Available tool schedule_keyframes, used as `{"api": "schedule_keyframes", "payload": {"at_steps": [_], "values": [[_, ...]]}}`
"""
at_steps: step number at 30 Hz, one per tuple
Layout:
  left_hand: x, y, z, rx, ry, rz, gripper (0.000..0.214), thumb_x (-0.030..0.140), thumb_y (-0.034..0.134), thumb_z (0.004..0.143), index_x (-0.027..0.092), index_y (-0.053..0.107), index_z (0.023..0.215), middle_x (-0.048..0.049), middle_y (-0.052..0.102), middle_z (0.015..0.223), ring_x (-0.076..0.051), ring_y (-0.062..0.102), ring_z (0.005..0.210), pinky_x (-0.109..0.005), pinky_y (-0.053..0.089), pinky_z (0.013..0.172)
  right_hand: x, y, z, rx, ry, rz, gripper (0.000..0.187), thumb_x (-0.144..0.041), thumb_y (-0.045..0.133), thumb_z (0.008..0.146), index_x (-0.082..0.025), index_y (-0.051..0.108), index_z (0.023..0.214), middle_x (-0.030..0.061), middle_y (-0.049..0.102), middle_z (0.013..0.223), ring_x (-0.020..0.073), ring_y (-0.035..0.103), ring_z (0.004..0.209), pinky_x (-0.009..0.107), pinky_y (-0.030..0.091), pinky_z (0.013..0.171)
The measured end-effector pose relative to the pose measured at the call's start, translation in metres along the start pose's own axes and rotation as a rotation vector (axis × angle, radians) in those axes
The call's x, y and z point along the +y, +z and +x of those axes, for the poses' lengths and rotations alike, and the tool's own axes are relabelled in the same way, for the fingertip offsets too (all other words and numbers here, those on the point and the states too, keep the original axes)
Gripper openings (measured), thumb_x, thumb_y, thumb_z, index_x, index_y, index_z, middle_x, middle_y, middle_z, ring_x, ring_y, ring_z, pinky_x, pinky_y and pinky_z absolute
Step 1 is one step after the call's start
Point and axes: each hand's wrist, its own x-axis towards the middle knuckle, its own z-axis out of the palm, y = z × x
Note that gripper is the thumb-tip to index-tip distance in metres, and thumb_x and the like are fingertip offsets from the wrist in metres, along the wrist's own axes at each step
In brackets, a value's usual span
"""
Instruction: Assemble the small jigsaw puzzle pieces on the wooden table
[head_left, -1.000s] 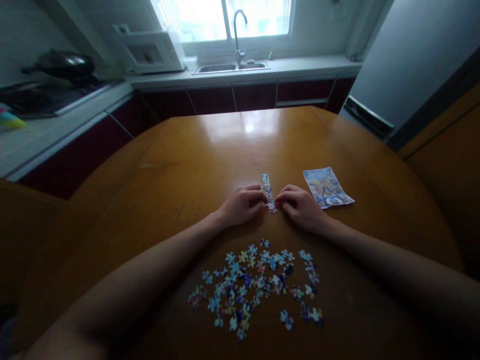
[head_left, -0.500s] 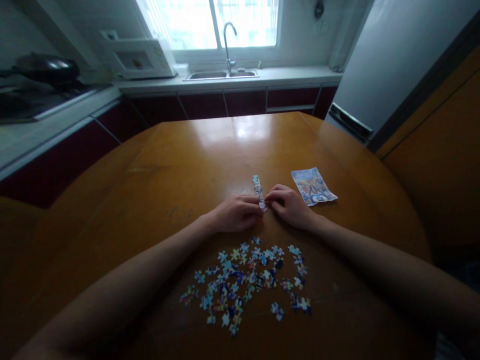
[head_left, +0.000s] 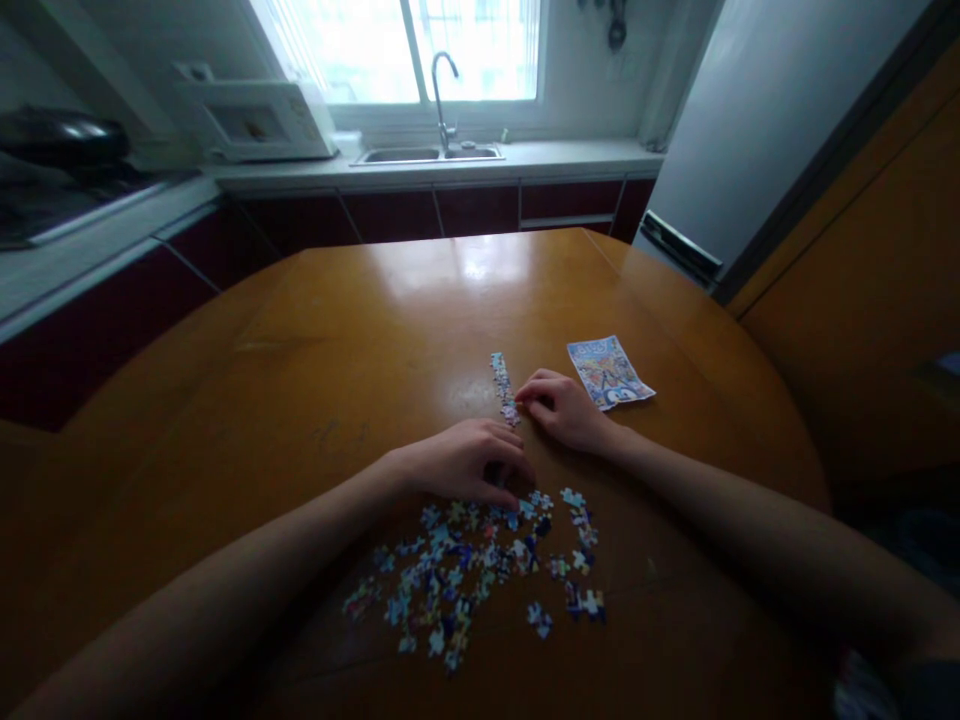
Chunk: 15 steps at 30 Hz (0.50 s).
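A narrow strip of joined jigsaw pieces (head_left: 501, 382) lies on the wooden table, running away from me. At the strip's near right end is my right hand (head_left: 562, 405), its thumb and fingers pinched together; whatever is between the fingertips is too small to make out. My left hand (head_left: 480, 460) hovers over the far edge of a spread of loose jigsaw pieces (head_left: 457, 565), thumb and fingers apart and curved downward. It covers some of those pieces. Just beyond my right hand lies a printed picture sheet (head_left: 609, 370) with wavy edges.
The brown table (head_left: 337, 310) has a rounded outline. Behind it runs a counter with a sink (head_left: 427, 155), a faucet (head_left: 441, 100) and a white microwave (head_left: 259, 118). A dark pan (head_left: 64, 135) sits on the stove at left; a fridge (head_left: 757, 130) stands at right.
My left hand has left the strip and come nearer to me, over the loose pieces, its fingers spreading. My right hand stays by the strip. The whole view has shifted slightly.
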Motion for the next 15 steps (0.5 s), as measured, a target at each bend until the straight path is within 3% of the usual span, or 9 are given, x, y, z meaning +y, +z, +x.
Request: {"api": "schedule_keyframes", "payload": {"at_steps": [15], "values": [[0.0012,0.0054,0.0031,0.026,-0.028,0.022,0.039,0.050,0.082,0.076,0.025,0.074,0.106,-0.0017,0.069,0.080,-0.018,0.063,0.077,-0.031,0.050,0.079,0.0017,0.0011,-0.0001,0.003,-0.036,-0.042,0.017,-0.010,0.059,0.087,-0.021,0.073,0.086,0.0045,0.066,0.092,0.0173,0.062,0.085,0.032,0.049,0.079]]}}
